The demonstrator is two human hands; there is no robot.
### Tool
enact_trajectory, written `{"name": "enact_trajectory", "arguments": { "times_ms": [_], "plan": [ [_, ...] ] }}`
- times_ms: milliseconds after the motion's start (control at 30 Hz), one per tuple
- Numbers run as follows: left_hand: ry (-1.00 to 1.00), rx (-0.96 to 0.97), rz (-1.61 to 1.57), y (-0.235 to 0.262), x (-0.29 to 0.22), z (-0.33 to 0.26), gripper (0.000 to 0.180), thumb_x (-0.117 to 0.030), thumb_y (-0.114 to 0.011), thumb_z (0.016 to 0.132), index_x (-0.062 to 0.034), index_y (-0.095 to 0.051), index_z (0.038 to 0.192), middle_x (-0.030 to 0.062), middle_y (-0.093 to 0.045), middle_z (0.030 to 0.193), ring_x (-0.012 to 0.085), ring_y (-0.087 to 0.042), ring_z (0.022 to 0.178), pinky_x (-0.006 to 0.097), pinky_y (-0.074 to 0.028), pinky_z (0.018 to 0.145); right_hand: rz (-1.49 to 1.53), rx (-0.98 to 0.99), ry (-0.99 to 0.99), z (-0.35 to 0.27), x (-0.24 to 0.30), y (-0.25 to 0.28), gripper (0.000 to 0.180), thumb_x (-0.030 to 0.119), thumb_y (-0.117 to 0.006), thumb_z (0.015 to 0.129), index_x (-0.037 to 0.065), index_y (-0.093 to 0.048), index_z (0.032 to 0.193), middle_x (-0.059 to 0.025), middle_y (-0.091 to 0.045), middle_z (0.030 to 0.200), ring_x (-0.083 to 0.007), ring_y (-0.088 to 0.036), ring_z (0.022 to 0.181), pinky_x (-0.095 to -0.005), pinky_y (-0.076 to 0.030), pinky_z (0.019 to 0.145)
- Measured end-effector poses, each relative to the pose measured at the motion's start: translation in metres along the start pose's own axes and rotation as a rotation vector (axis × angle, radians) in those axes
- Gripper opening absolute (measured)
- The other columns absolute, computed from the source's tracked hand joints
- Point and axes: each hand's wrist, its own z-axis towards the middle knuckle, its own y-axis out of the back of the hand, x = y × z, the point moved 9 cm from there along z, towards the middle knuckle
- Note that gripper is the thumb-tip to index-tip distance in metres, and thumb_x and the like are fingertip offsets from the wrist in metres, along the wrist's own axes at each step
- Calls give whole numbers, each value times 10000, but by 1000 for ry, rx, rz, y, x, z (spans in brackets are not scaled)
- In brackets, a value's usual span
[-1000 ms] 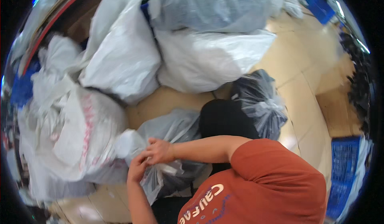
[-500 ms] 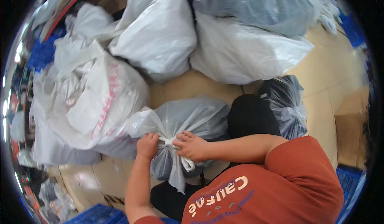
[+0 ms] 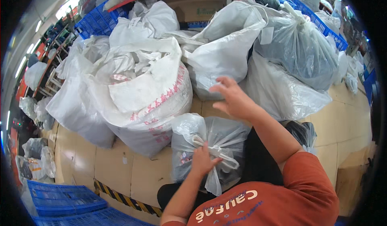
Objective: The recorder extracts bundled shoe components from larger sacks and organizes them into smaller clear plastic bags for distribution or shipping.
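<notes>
A clear plastic bag [image 3: 187, 131] with dark contents stands on the floor between my knees. Its neck is gathered and bound with a white tie [image 3: 227, 160] whose loop hangs to the right. My left hand [image 3: 202, 160] is closed on the gathered neck beside that tie; the fingertips are partly hidden. Above and beyond the bag, my right hand [image 3: 234, 99] is raised in the air, its fingers apart and holding nothing. It is in front of a tall white sack [image 3: 219, 56].
A big open white sack [image 3: 133, 101] with red print stands at left, holding white material. Filled plastic bags [image 3: 300, 54] are piled at the far right. Blue crates [image 3: 64, 197] lie at lower left, a cardboard box [image 3: 352, 171] at right. Another dark-filled bag [image 3: 304, 135] sits beside my right knee.
My right hand has let go of the bag's neck and risen up and away. The left hand stays at the neck. The view has shifted, showing more of the far background.
</notes>
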Motion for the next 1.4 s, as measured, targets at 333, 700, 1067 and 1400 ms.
{"name": "enact_trajectory", "arguments": {
  "times_ms": [333,700,1067,1400],
  "plan": [
    [150,17,-73,-22,22,26,620,-197,-661,623,22,-391,1137,218,-507,1017,383,-456,977,428,-378,839,-29,-286,-159,20,-73,4,307,74,-668,641,68,-560,928,-157,-442,1130,-347,-410,1049,-408,-354,880],
    [455,108,46,-27,33,60,569,-162,-645,607,10,-418,1100,205,-517,947,380,-480,870,437,-404,761,210,139,-489,5,-137,-88,312,182,-626,707,88,-572,999,-141,-476,1123,-348,-394,1078,-436,-323,913],
    [728,300,-185,157,-76,7,301,-149,-601,658,-64,-545,941,205,-598,854,375,-568,831,406,-454,705,217,-26,-677,-63,-171,99,146,84,-608,691,51,-567,827,-131,-571,855,-320,-524,859,-396,-406,771],
    [683,-497,-225,480,-210,54,300,-82,-593,629,2,-509,905,50,-509,846,155,-486,786,290,-395,742,-357,-207,-355,226,-243,257,103,158,-550,706,169,-632,767,-95,-479,1116,-296,-390,1101,-442,-252,911]
  ]
}}
